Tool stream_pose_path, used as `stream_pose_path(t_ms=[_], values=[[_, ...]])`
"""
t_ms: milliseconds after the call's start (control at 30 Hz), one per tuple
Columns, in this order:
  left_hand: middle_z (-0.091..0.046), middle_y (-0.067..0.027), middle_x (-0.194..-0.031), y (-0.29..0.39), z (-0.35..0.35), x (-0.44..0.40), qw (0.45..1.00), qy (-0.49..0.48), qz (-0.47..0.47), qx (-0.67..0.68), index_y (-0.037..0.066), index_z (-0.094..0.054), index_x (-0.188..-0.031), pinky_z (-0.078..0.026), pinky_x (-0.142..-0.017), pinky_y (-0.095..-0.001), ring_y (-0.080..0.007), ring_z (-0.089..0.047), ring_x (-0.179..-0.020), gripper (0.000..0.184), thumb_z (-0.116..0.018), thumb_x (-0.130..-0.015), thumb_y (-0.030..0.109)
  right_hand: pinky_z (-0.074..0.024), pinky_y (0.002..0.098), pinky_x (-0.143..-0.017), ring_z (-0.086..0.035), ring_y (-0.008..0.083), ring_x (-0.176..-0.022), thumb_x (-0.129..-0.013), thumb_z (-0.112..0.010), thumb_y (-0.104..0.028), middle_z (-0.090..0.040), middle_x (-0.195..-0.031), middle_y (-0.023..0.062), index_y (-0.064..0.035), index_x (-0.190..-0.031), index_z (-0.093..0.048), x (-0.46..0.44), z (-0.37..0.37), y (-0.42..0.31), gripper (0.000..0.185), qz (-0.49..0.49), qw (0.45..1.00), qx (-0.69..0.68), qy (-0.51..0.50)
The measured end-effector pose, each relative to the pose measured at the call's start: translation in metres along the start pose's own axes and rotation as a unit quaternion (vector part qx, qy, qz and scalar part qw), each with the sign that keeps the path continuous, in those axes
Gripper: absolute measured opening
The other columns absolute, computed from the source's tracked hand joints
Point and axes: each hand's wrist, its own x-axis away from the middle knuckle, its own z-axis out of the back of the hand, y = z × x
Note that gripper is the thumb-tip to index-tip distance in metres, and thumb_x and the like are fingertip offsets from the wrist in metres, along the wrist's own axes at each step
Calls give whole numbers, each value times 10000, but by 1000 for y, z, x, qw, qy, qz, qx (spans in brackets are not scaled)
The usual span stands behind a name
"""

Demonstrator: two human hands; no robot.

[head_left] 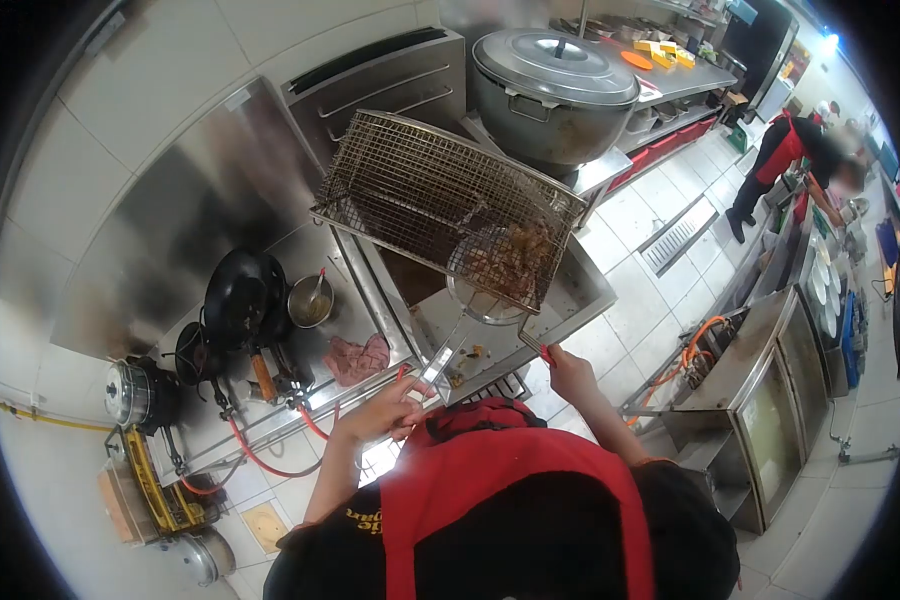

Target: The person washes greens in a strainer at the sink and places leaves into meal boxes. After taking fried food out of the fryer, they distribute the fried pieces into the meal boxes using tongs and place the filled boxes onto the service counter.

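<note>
The wire basket (440,190) is held up above the steel tub (578,300), in the middle of my view. It is a long box of metal mesh, and its long axis slants from the far left to the near right. Its handle leaves the near right end and points back toward my right hand (574,378), whose fingers are closed around the grip, which shows some red.

The basket's mesh is dull and brownish, with a heavier wire rim. Brown, rough-looking pieces of food (517,260) are heaped at its right end, while the left part shows bare wire.

My left hand (385,408) grasps the flat metal handle of a round strainer (482,306), its fingers curled at the handle's near end. The strainer points away from me, slightly right, and its pale round head overlaps the basket's near edge; I cannot tell whether the two touch. Crumbs lie in the near part of the tub.

To the left, a steel desk (355,318) carries a dark pan (238,300), a metal bowl (311,302) with a spoon in it, and a crumpled pink cloth (358,358). Beyond the basket stands a big lidded pot (555,120). Far right, another person (790,150) in a red apron bends forward.
</note>
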Motion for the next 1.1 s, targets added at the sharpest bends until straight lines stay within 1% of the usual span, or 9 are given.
stream_pose_path(t_ms=[167,367,633,733,833,933,967,1067,1100], values=[[-383,24,-603,-3,6,-1,999,-20,25,-25,53,-409,-1200,-305,-445,-222,-74,-402,-465,356,-442,-846,56,-463,444,-520,-602,358,-630,-822,-549,-66,-584,-680,154,-63,-949,-477,-4,0,-5,146,8,1000,-11,17],[-379,30,-606,-17,7,-4,998,-43,10,-35,62,-413,-1196,-300,-442,-220,-74,-400,-466,315,-434,-881,69,-465,443,-521,-602,357,-635,-819,-551,-65,-584,-684,154,-66,-952,-474,-6,1,-6,154,11,1000,-15,8],[-333,24,-570,-23,11,-1,998,-15,-3,-56,54,-414,-1162,-307,-409,-237,-76,-361,-436,259,-451,-911,105,-466,463,-533,-608,358,-629,-807,-534,-61,-589,-670,157,-77,-952,-485,-8,-6,-10,155,10,999,-26,18],[-331,20,-564,-28,13,-2,997,-16,-11,-70,49,-411,-1161,-315,-414,-242,-83,-362,-433,256,-446,-914,108,-464,471,-541,-605,371,-640,-801,-546,-63,-586,-675,169,-77,-958,-494,-14,-4,-14,166,4,999,-39,24],[-334,19,-565,-32,17,0,998,-12,-15,-67,46,-407,-1163,-313,-412,-243,-85,-361,-430,264,-447,-907,99,-470,456,-555,-612,380,-700,-838,-574,-96,-606,-751,201,-61,-986,-511,-25,4,-19,164,-19,998,-52,7],[-341,16,-569,-32,18,6,999,12,-17,-48,41,-403,-1161,-301,-401,-241,-83,-356,-425,273,-449,-894,77,-474,437,-555,-606,397,-721,-844,-603,-119,-604,-790,234,-54,-973,-524,-40,36,-38,165,-27,992,-120,8],[-343,15,-572,-31,17,10,998,27,-18,-51,38,-403,-1160,-295,-398,-240,-83,-354,-423,276,-449,-889,68,-456,368,-510,-607,318,-620,-852,-599,-143,-604,-719,174,-62,-945,-526,-44,46,-40,143,-15,992,-126,7],[-390,14,-580,-30,21,22,998,55,-20,-19,26,-404,-1179,-308,-413,-236,-82,-378,-430,330,-432,-849,26,-440,331,-479,-551,209,-510,-868,-566,-146,-569,-654,75,-50,-955,-485,-61,108,-61,152,-19,956,-281,-77],[-411,14,-583,-32,23,27,998,60,-18,-1,21,-404,-1188,-318,-422,-234,-82,-391,-435,357,-423,-832,9,-389,282,-426,-480,139,-471,-867,-565,-134,-511,-631,27,-61,-936,-471,-67,152,-86,137,-109,899,-400,-142]])
